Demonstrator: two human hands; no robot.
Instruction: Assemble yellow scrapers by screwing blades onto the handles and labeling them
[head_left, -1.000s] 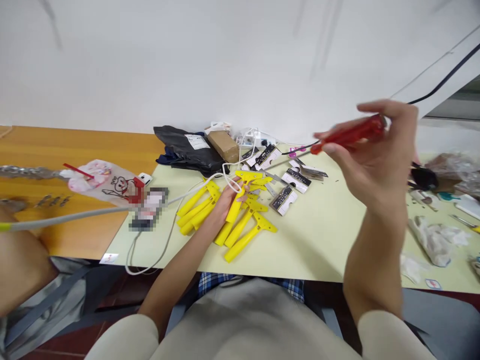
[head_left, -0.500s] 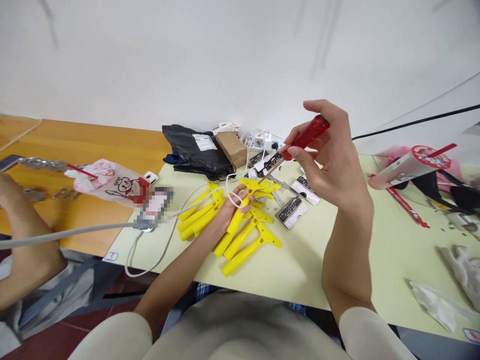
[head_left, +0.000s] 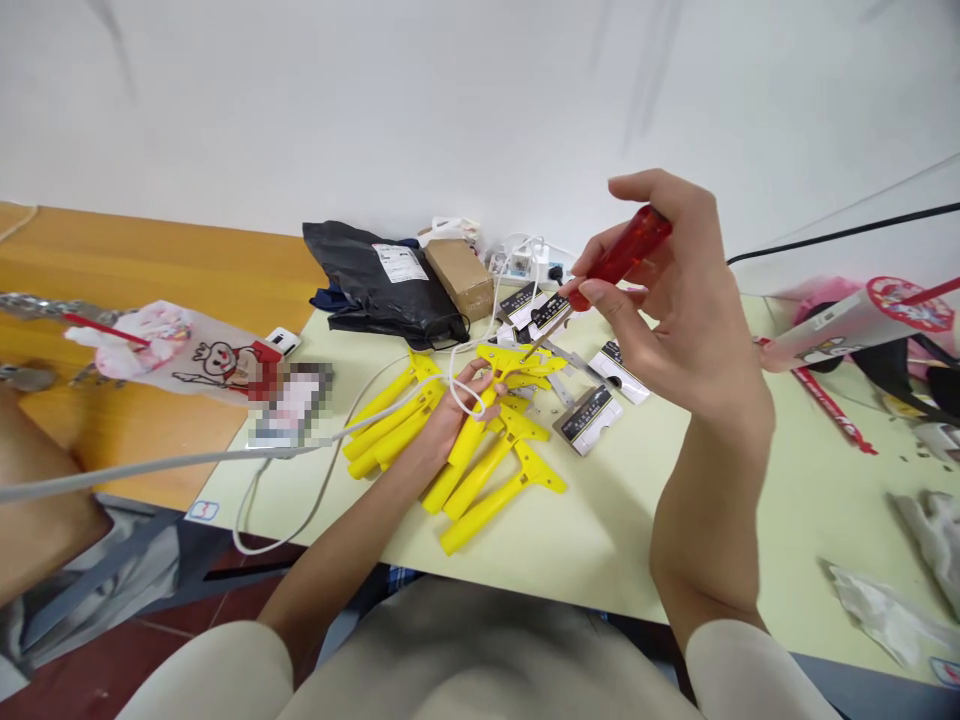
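Observation:
My left hand (head_left: 453, 412) is closed around the handle of a yellow scraper (head_left: 470, 438), with its head turned up and away from me. A screwdriver with a clear red handle (head_left: 628, 255) is pinched between the thumb and fingers of my right hand (head_left: 686, 300), its index finger arched over the handle's end. Its thin shaft slants down to the left, and the tip meets the scraper's head; a screw there is too small to make out. More yellow scrapers (head_left: 491, 508) lie close on both sides of my left hand. A white cable (head_left: 454, 375) loops in front of it.
Black-and-white small boxes (head_left: 591, 420) and metal pieces lie beyond the scrapers. Behind stand a black plastic parcel (head_left: 382, 290), a cardboard box (head_left: 461, 278) and a power strip (head_left: 517, 262). Drink cups (head_left: 217, 355) stand on both sides. Another person's arm (head_left: 45, 490) rests at left.
The view has shifted slightly. My right hand and the screwdriver appear a little higher and farther right, while the tip stays at the scraper's head. My left hand keeps its hold.

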